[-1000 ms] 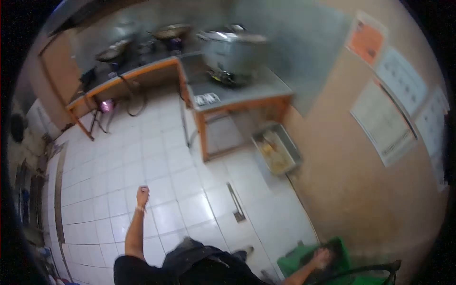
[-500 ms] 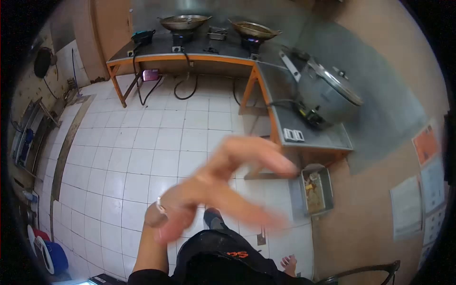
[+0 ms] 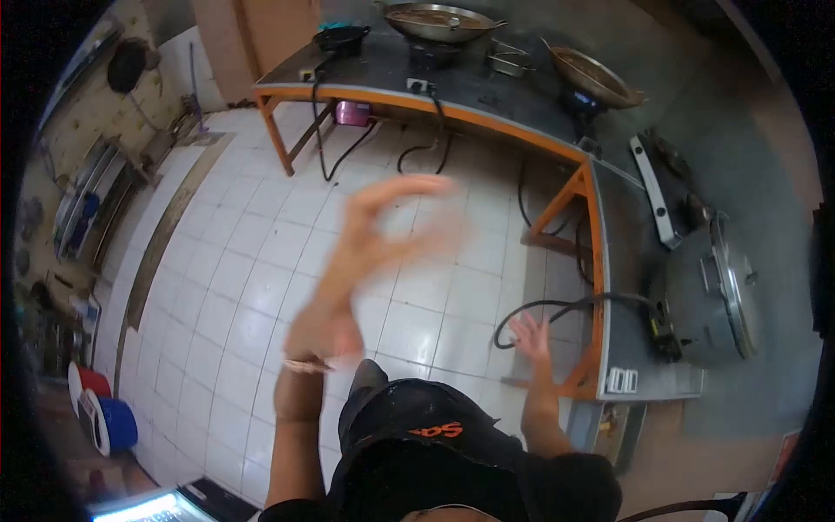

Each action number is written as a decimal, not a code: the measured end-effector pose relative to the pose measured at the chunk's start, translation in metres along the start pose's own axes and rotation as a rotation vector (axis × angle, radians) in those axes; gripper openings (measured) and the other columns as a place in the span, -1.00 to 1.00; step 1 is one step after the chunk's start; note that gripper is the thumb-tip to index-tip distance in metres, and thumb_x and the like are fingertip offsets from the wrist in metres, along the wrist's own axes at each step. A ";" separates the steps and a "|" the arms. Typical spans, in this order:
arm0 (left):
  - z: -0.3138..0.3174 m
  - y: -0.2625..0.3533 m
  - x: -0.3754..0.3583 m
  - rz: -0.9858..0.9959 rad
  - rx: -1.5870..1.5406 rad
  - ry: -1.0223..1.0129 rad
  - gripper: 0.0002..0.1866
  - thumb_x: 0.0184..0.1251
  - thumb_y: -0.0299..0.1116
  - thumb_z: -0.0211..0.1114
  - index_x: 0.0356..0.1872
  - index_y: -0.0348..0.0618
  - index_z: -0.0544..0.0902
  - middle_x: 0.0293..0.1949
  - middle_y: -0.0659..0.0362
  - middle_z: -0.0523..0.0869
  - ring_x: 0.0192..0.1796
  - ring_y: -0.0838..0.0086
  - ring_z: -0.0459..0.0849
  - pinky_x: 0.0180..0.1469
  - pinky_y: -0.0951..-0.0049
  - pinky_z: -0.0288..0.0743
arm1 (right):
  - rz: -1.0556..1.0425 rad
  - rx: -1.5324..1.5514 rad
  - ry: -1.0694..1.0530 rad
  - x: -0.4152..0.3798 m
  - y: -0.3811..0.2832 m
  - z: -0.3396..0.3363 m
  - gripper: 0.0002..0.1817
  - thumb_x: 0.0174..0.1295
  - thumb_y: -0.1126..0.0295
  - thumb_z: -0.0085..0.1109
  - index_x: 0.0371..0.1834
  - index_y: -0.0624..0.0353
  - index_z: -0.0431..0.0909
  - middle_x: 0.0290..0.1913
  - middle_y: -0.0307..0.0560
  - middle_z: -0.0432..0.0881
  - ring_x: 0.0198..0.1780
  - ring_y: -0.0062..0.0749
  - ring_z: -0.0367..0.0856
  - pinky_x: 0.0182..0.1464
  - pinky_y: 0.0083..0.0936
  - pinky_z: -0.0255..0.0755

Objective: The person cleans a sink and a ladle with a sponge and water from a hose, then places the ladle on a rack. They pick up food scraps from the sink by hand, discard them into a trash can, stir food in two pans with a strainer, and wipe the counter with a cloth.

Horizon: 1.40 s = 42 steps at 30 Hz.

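My left hand is raised in front of me over the tiled floor, blurred by motion. Its thumb and fingers are curved and apart, with nothing between them, and a band circles its wrist. Lower on the right, my right hand has its fingers spread and holds nothing. It overlaps the looped black hose beside the orange leg of the side table. Below both hands shows my dark apron with orange lettering.
Two woks stand over burners on the long orange-framed table, with a wire basket between them. A large lidded pot is on the right side table. Hoses hang below. A blue tub sits at left.
My view has swung left and closer to the tables. My left hand is still raised, now farther from the camera. My right hand has come up from the bottom edge.
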<state>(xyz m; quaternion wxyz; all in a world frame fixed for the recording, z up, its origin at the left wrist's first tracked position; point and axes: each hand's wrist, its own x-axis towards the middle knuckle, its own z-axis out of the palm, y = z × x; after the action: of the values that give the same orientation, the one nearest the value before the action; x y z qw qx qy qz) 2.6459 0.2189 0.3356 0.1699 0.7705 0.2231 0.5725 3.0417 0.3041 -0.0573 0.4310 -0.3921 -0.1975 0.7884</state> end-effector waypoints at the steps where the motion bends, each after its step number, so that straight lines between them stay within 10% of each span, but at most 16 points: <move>1: -0.022 -0.025 -0.011 -0.315 0.322 -0.006 -0.31 -0.11 0.03 0.14 0.08 -0.12 0.26 0.11 0.01 0.21 0.14 0.15 0.13 0.14 0.24 -0.03 | 0.130 -0.320 0.317 0.044 -0.022 0.038 -0.32 0.06 -0.19 -0.31 0.11 0.09 0.17 0.06 0.06 0.29 0.13 -0.21 0.18 0.13 -0.15 -0.06; 2: -0.039 -0.057 -0.021 -0.422 0.737 -0.082 -0.31 0.01 0.10 0.01 0.11 -0.14 0.21 0.12 -0.02 0.19 0.17 0.18 0.11 0.18 0.24 -0.11 | 0.071 -1.021 0.300 0.076 -0.038 0.077 -0.35 0.09 -0.12 -0.27 0.08 0.19 0.19 0.09 0.09 0.25 0.15 -0.19 0.15 0.17 -0.32 -0.08; 3: -0.059 -0.088 -0.045 -0.600 1.019 -0.135 -0.39 -0.06 -0.27 0.17 0.11 -0.06 0.22 0.14 0.04 0.18 0.18 0.14 0.05 0.18 0.23 -0.14 | 0.036 -1.701 0.294 0.104 -0.056 0.102 -0.37 0.11 -0.04 -0.23 0.06 0.30 0.20 0.12 0.11 0.21 0.18 -0.17 0.11 0.20 -0.50 -0.09; 6: -0.171 -0.241 -0.250 -1.031 0.771 -0.137 -0.46 0.11 -0.23 0.07 0.11 -0.20 0.19 0.10 -0.02 0.26 0.11 0.16 0.24 0.14 0.29 0.06 | -0.547 -0.759 0.197 0.185 -0.063 0.081 -0.27 -0.05 -0.13 -0.04 0.06 0.24 0.23 0.12 0.03 0.21 0.17 -0.25 0.11 0.18 -0.48 -0.04; 7: -0.173 -0.284 -0.315 -1.107 0.215 0.399 -0.56 0.16 -0.25 -0.02 0.02 -0.30 0.30 -0.07 -0.07 0.43 0.00 0.19 0.37 0.06 0.33 0.21 | -0.421 -1.185 0.507 0.255 -0.046 0.027 -0.36 -0.01 -0.09 -0.07 0.02 0.16 0.28 0.04 0.04 0.30 0.13 -0.21 0.17 0.16 -0.49 -0.01; 8: -0.165 -0.319 -0.269 -1.094 0.149 0.238 -0.56 0.16 -0.25 -0.02 0.02 -0.30 0.30 -0.07 -0.07 0.43 0.00 0.19 0.37 0.06 0.33 0.21 | -0.500 -1.424 0.854 0.215 -0.058 0.068 -0.41 -0.02 -0.09 -0.07 -0.03 0.12 0.33 -0.10 0.06 0.42 0.01 -0.14 0.31 0.07 -0.42 0.13; 10: -0.180 -0.403 -0.247 -1.127 0.039 -0.020 -0.56 0.16 -0.23 -0.04 0.03 -0.26 0.29 -0.07 -0.04 0.43 -0.02 0.21 0.38 0.02 0.33 0.22 | -0.491 -0.686 0.898 0.193 -0.055 0.071 -0.43 -0.05 -0.10 -0.04 -0.18 0.19 0.42 -0.24 0.14 0.49 -0.10 -0.05 0.41 -0.05 -0.37 0.25; 14: -0.206 -0.529 -0.198 -1.181 -0.055 -0.292 -0.56 0.16 -0.20 -0.07 0.04 -0.19 0.26 -0.06 0.03 0.42 -0.06 0.26 0.41 -0.07 0.34 0.25 | 0.019 -0.908 1.406 0.138 0.035 0.048 -0.59 -0.07 0.06 0.00 -0.42 0.25 0.48 -0.41 0.12 0.51 -0.22 -0.09 0.45 -0.13 -0.38 0.30; 18: -0.185 -0.642 -0.172 -1.283 -0.115 -0.447 -0.56 0.16 -0.17 -0.10 0.05 -0.12 0.24 -0.06 0.10 0.42 -0.10 0.31 0.43 -0.15 0.34 0.28 | 0.155 -0.718 1.521 0.123 0.124 0.040 -0.37 -0.24 0.15 0.04 -0.03 0.24 0.32 -0.33 0.06 0.54 -0.14 -0.14 0.45 -0.07 -0.41 0.29; 22: -0.138 -0.746 -0.152 -1.379 -0.148 -0.491 -0.56 0.16 -0.13 -0.13 0.06 -0.05 0.22 -0.05 0.17 0.41 -0.14 0.36 0.45 -0.23 0.35 0.30 | 0.273 -0.426 1.676 0.163 0.077 0.054 -0.22 -0.33 0.12 0.11 0.09 0.17 0.20 -0.18 0.03 0.50 -0.04 -0.19 0.39 0.07 -0.45 0.18; 24: -0.129 -0.796 -0.086 -1.530 -0.159 -0.291 -0.62 0.14 -0.11 -0.04 -0.04 0.00 0.29 -0.08 0.20 0.42 -0.23 0.36 0.47 -0.28 0.35 0.27 | 0.027 -0.246 1.328 0.201 0.035 0.036 -0.25 -0.37 0.14 0.17 0.04 0.17 0.27 -0.04 0.10 0.39 0.01 -0.19 0.34 0.09 -0.44 0.14; 34: -0.041 -0.862 0.037 -1.473 0.045 -0.646 -0.65 0.15 -0.09 -0.03 -0.08 0.03 0.30 -0.10 0.17 0.45 -0.22 0.33 0.49 -0.23 0.25 0.28 | -0.784 -1.083 0.775 0.461 -0.312 0.074 -0.58 -0.13 0.30 0.06 -0.14 0.20 0.36 -0.25 0.03 0.49 -0.30 -0.22 0.49 -0.22 -0.40 0.37; 42: 0.003 -0.911 0.090 -1.449 0.053 -1.003 -0.66 0.15 -0.09 -0.03 -0.08 0.04 0.30 -0.10 0.17 0.46 -0.21 0.32 0.49 -0.22 0.23 0.28 | -0.440 -0.534 0.344 0.454 -0.333 0.127 -0.58 -0.08 0.27 0.07 -0.13 0.22 0.34 -0.43 -0.08 0.54 -0.42 -0.41 0.50 -0.35 -0.56 0.37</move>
<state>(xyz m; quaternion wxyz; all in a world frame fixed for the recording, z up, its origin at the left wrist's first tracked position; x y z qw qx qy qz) 2.5348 1.0354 -0.0635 0.5514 0.6036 0.5692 -0.0870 2.9708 0.8693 0.0332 0.4994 -0.5653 -0.4000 0.5206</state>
